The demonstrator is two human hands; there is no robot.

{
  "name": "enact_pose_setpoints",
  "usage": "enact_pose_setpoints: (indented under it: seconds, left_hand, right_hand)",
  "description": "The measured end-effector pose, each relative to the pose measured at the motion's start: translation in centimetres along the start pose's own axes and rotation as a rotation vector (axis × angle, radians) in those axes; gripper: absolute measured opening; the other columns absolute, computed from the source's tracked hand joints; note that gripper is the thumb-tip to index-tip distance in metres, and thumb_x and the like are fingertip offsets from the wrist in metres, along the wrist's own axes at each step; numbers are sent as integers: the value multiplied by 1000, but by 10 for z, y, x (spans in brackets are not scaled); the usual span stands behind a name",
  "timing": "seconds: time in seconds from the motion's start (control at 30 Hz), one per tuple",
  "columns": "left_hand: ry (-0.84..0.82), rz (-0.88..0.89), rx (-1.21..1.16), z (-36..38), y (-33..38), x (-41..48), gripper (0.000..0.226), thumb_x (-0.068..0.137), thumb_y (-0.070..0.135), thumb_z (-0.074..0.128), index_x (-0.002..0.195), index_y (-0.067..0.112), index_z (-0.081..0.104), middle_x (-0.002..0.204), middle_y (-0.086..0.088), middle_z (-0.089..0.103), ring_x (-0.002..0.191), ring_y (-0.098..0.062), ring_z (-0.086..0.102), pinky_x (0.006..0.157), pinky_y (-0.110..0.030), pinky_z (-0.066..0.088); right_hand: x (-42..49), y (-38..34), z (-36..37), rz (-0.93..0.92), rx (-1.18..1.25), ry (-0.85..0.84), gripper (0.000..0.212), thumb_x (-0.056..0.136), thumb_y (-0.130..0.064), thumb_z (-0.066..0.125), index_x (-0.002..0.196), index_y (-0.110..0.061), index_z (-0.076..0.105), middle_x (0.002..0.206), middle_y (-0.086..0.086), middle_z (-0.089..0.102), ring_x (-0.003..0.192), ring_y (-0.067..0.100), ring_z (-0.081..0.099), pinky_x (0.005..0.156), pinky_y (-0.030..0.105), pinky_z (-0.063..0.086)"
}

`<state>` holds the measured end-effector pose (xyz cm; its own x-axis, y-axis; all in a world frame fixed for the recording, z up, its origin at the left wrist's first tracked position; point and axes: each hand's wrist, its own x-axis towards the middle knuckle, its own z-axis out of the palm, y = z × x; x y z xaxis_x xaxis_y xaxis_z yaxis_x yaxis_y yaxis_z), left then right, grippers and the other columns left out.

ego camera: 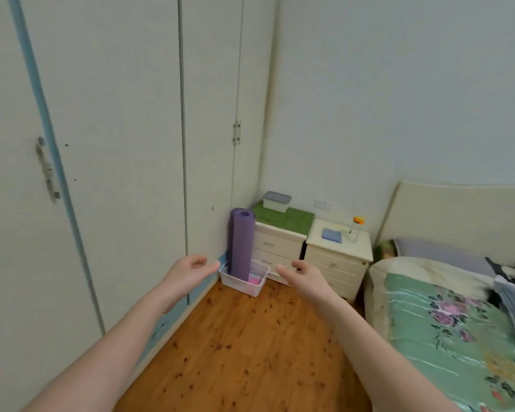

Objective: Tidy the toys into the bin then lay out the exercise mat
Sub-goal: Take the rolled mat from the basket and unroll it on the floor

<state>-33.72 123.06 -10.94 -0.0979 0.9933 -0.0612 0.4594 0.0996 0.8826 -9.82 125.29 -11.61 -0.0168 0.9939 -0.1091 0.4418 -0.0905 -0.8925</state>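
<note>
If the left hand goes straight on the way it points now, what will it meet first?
Probably the rolled purple mat, which stands upright in the white bin. The left hand is open and points toward it. Depth is unclear, so it may meet the bin's rim first.

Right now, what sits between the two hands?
In the head view, the left hand and right hand are apart and empty, framing the white bin, which holds the upright rolled purple mat. Neither hand touches them.
</note>
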Motion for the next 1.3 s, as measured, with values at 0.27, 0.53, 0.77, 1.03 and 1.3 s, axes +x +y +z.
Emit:
enact_pose_setpoints:
  seconds: [0.27,0.53,0.77,1.03,1.3]
  left_hand:
    - [-131,11,10,52,42,221,57,87,39,56,133,7,44,134,-9,50,114,-17,50,87,-23,39]
    - [-195,-97,27,114,39,441,54,88,38,55,131,7,45,131,-9,52,115,-20,53,88,-27,41]
    - [44,-251,-107,125,42,614,26,89,29,54,67,24,42,89,-5,55,92,-22,53,78,-32,41]
    - [275,-522,-244,152,-20,783,35,80,33,60,89,0,54,104,-14,54,101,-28,54,93,-40,44]
    - [333,-640,-301,193,-63,948,41,86,22,58,118,-3,54,120,-8,57,105,-29,56,80,-30,44]
  right_hand:
    - [190,6,-59,146,38,106,70,85,-45,59,140,-8,35,126,12,55,111,22,57,99,40,46]
    - [415,46,-97,242,156,106,53,87,-38,60,128,-6,48,108,8,61,97,19,61,84,35,49]
    - [622,25,-79,236,99,35,62,86,-39,60,133,-3,41,104,13,59,98,24,60,83,36,49]
    - [822,43,-21,271,108,-101,61,86,-34,61,133,-1,40,99,8,57,102,28,60,84,41,50]
    - [1007,68,2,317,-61,-284,58,88,-32,60,132,0,42,102,14,58,92,25,58,85,41,49]
